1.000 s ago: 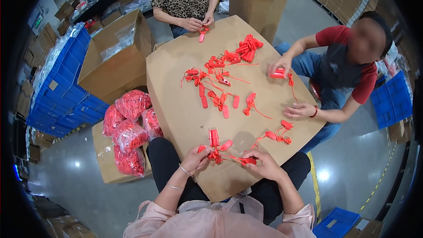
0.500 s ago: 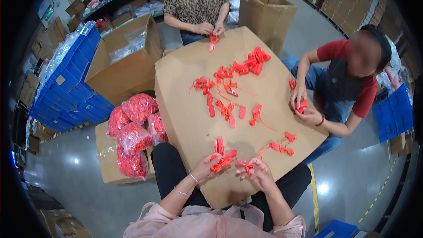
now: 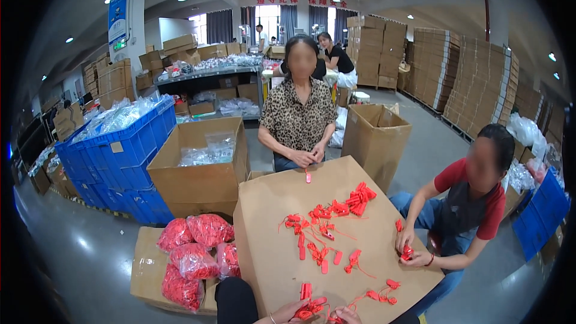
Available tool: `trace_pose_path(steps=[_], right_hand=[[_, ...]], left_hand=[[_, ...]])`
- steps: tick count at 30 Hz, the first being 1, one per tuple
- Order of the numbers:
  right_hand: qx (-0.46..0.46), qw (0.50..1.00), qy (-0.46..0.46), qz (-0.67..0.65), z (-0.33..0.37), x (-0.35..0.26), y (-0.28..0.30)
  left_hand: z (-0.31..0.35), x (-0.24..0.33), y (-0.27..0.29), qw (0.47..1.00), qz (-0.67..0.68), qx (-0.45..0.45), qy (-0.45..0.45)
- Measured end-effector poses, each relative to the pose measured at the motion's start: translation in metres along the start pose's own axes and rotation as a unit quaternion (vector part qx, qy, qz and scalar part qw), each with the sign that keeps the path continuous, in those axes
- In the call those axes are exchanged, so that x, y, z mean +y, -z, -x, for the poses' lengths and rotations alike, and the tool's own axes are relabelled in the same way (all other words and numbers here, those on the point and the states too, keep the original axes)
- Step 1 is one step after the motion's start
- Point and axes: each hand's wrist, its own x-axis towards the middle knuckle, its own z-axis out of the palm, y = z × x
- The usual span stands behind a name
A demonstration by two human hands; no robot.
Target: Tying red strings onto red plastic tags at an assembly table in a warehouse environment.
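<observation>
Only the tops of my hands show at the bottom edge. My left hand (image 3: 291, 312) is closed on a small bunch of red tags (image 3: 309, 307) lying on the brown cardboard sheet (image 3: 270, 252). My right hand (image 3: 348, 315) pinches the red tags from the other side. More loose red tags with strings (image 3: 318, 231) are scattered over the middle of the sheet, and a neat stack of red tags (image 3: 360, 194) lies toward its far right. A person in a leopard-print top (image 3: 298, 121) sits opposite, holding one tag. A person in a red shirt (image 3: 474, 210) works tags at the right.
Clear bags full of red tags (image 3: 192, 252) lie on a flat box at my left. An open cardboard box (image 3: 201, 171) and blue crates (image 3: 120, 156) stand beyond it. Another open box (image 3: 375, 138) stands at the far right of the sheet. Stacked cartons line the hall.
The view has swung up from the sheet to the hall, so my hands dropped to the bottom edge. They still hold the red tags.
</observation>
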Motion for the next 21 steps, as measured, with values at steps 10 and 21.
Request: trace_pose_path(steps=[10, 21], right_hand=[[0.036, 0.965, 0.063, 0.250, -0.014, 0.035, 0.007], [0.023, 0.972, 0.113, 0.203, -0.019, 0.035, 0.025]], left_hand=[[-0.025, -0.033, -0.019, 0.989, 0.128, 0.024, -0.063], [-0.024, -0.036, 0.017, 0.993, -0.117, 0.034, -0.003]])
